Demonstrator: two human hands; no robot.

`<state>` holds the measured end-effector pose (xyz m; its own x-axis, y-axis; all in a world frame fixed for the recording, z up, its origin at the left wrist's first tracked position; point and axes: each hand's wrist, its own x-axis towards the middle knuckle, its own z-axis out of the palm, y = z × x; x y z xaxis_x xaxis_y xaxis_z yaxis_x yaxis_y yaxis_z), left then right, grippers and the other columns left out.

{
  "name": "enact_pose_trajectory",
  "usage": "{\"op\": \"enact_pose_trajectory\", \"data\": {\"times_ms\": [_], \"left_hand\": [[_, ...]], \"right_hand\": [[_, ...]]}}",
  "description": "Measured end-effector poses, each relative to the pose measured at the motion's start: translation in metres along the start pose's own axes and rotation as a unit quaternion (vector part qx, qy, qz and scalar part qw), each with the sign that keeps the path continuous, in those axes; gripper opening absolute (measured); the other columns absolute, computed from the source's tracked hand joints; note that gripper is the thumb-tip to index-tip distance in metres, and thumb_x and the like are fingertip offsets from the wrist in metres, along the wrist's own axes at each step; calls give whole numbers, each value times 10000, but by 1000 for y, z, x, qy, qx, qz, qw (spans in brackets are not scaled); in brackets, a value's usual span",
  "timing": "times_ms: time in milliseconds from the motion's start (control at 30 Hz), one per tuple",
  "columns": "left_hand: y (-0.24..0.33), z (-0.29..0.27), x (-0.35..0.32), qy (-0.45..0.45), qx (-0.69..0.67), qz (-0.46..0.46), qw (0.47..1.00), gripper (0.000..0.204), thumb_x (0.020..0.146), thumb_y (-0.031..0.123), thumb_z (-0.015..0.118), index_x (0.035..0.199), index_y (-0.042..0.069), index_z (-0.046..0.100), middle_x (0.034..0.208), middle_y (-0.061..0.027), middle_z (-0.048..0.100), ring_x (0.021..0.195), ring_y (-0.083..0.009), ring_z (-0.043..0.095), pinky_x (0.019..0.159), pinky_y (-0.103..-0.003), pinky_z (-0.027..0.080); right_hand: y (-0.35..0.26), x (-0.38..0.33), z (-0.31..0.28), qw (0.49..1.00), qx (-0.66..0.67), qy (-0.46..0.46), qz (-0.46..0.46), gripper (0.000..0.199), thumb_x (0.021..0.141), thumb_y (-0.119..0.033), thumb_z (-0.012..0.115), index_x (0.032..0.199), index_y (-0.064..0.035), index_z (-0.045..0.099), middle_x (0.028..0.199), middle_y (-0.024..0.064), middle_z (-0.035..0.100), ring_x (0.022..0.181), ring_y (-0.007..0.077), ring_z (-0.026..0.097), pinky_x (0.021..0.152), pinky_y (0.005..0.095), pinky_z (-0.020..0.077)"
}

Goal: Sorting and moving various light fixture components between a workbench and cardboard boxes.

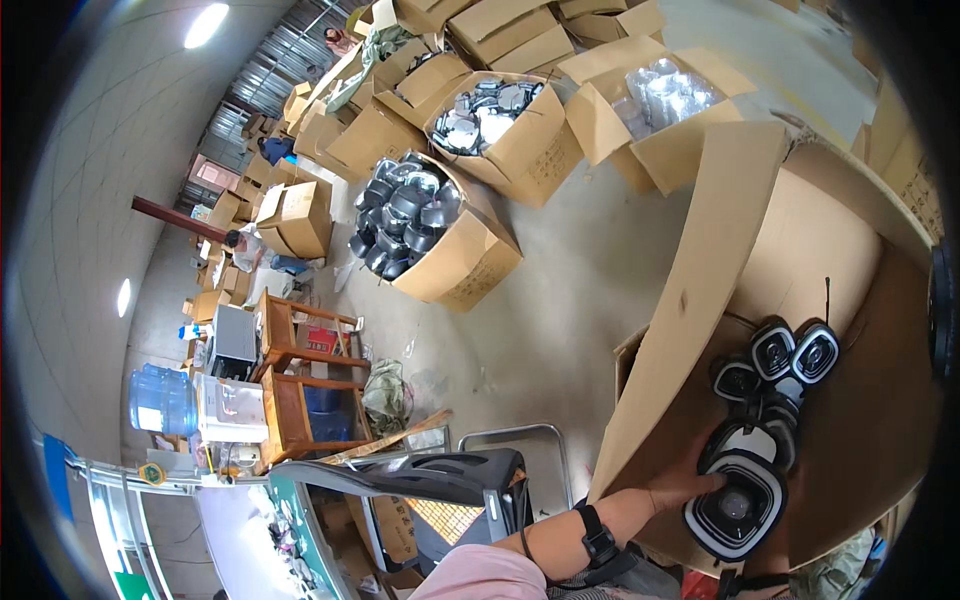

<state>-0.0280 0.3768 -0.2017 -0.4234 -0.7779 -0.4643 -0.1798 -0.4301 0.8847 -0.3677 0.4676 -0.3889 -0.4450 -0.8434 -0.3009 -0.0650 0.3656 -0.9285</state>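
Note:
Over the large cardboard box (690,300) at the right, my left hand (683,487) grips a black rounded-square housing (735,505) with a white ring and a round centre. Its thumb lies on the front face. My right hand (790,535) is in shadow along the housing's right edge, its fingers mostly hidden behind it. Just beyond the held piece, inside the box, sit several similar black housings (773,352) with pale rings. A thin dark cable sticks up from one of them.
Beyond the box stand cartons of black rounded parts (408,205), black-and-silver parts (485,115) and clear plastic-wrapped items (670,95). A black-framed chair (430,480) is close on my left. Wooden stools (285,335), a water jug (163,400) and two people lie farther left.

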Motion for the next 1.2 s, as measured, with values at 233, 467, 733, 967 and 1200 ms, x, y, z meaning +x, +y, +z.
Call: {"op": "enact_pose_trajectory", "data": {"times_ms": [233, 467, 733, 967, 1200], "left_hand": [[-13, 3, 0, -88, -290, 0, 953, 823, 794, 136, 653, 1477, 66, 198, 1390, -157, 411, 1307, -246, 379, 1101, -352, 286], [-2, -2, -10, -99, -207, 28, 973, 762, 842, 215, 664, 1456, 30, 253, 1369, -138, 448, 1250, -209, 439, 1063, -323, 341], [57, -16, -37, -85, -420, -326, 843, 418, 887, 227, 612, 1231, 0, 542, 1099, -104, 651, 1026, -224, 616, 903, -381, 492], [36, 6, -8, -51, -373, -238, 895, 588, 761, 259, 721, 1265, 56, 496, 937, -51, 614, 792, -178, 616, 667, -293, 546], [22, 6, -46, -35, 322, 82, 943, 417, 919, 128, 541, 1311, 4, 470, 1254, -155, 557, 1161, -276, 529, 1009, -397, 425]], "right_hand": [[-175, -102, 110, 895, 398, -187, 77, 636, 956, -502, 308, 1296, 6, 483, 1242, 143, 571, 1109, 264, 563, 983, 411, 437], [-134, -107, 65, 882, 406, -215, 106, 574, 957, -465, 393, 1292, -12, 498, 1217, 155, 592, 1115, 282, 563, 992, 423, 432], [-135, -96, 62, 973, 56, -116, 193, 514, 818, -54, 585, 1310, 22, 459, 1205, 138, 563, 1052, 235, 553, 911, 346, 453], [-162, -107, 49, 890, 255, -184, 331, 532, 893, -127, 608, 1355, 29, 396, 1263, 122, 532, 1073, 188, 570, 871, 311, 502], [-175, -112, 35, 888, 182, -248, 342, 507, 937, -148, 556, 1378, 25, 373, 1294, 135, 520, 1127, 209, 544, 941, 336, 466]]}}
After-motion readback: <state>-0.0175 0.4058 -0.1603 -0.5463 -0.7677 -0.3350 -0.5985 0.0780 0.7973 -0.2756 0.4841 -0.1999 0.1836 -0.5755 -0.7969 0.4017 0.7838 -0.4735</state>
